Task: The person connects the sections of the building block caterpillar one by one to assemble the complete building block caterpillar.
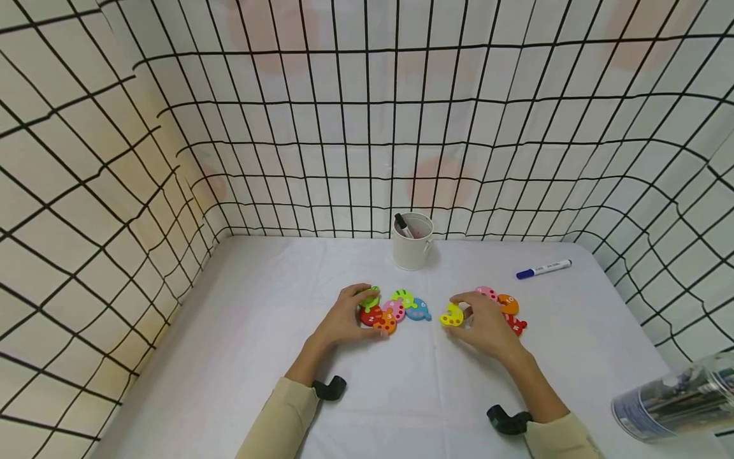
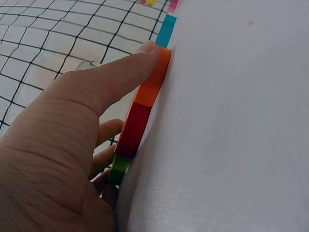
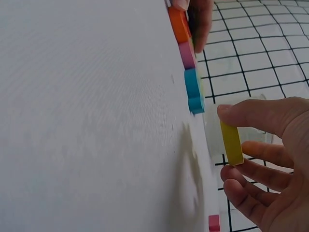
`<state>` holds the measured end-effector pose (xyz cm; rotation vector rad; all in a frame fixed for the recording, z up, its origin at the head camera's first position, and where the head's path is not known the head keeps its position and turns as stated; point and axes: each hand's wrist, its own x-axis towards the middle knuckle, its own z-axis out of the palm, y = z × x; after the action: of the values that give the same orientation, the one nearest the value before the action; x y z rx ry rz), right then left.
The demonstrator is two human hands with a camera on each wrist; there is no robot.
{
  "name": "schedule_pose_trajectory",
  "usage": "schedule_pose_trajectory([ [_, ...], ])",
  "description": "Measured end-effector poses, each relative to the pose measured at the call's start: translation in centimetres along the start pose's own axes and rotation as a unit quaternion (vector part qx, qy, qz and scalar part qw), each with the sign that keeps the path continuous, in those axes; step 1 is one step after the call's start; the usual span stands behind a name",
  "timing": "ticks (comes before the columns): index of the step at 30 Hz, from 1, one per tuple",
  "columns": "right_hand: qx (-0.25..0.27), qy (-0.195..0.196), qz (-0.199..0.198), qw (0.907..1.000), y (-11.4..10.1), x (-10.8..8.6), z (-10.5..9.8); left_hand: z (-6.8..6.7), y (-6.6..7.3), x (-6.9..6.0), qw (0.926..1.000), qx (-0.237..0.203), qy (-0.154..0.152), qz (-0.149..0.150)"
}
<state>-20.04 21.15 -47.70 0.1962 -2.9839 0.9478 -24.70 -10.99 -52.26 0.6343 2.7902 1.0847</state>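
Note:
A joined row of colourful numbered pieces lies on the white cloth: green, red (image 1: 371, 316), orange (image 2: 153, 82), pink, light green and a blue piece (image 1: 419, 310) at its right end. My left hand (image 1: 346, 318) spans the row's left end, thumb on the orange piece and fingers by the green one. My right hand (image 1: 489, 325) pinches a yellow piece (image 3: 231, 143) between thumb and fingers, held above the cloth, apart from the blue piece. Behind the right hand lie a pink piece (image 1: 486, 292), an orange piece (image 1: 508, 304) and a red piece (image 1: 517, 324).
A white cup (image 1: 410, 252) with a black-capped marker stands at the back. A blue-capped marker (image 1: 543, 269) lies at the back right. A clear container (image 1: 671, 398) lies at the right edge. Black wire grid (image 1: 367, 143) surrounds the table's back and sides.

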Motion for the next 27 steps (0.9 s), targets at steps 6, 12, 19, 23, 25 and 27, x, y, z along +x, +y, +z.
schedule_pose_trajectory([
  [6,0.018,-0.006,-0.003,0.9998,-0.8,0.3,0.5,0.1,-0.1,0.0,1.0000,0.001,-0.001,0.003],
  [12,0.032,-0.008,-0.008,0.9994,-1.3,0.8,1.5,0.0,-0.2,-0.2,1.0000,-0.001,0.000,0.006],
  [19,0.035,-0.016,0.007,0.9992,-1.9,1.3,2.7,0.0,-0.3,0.0,1.0000,0.006,-0.002,0.005],
  [23,0.031,-0.016,0.007,0.9994,-2.0,1.4,3.1,0.0,-0.3,0.1,1.0000,0.006,-0.001,0.004],
  [25,0.028,-0.016,0.009,0.9994,-2.0,1.5,3.1,0.0,-0.3,0.1,1.0000,0.005,-0.001,0.005],
  [27,0.025,-0.017,0.009,0.9995,-2.0,1.5,3.1,-0.1,-0.2,0.1,1.0000,0.003,0.000,0.006],
])
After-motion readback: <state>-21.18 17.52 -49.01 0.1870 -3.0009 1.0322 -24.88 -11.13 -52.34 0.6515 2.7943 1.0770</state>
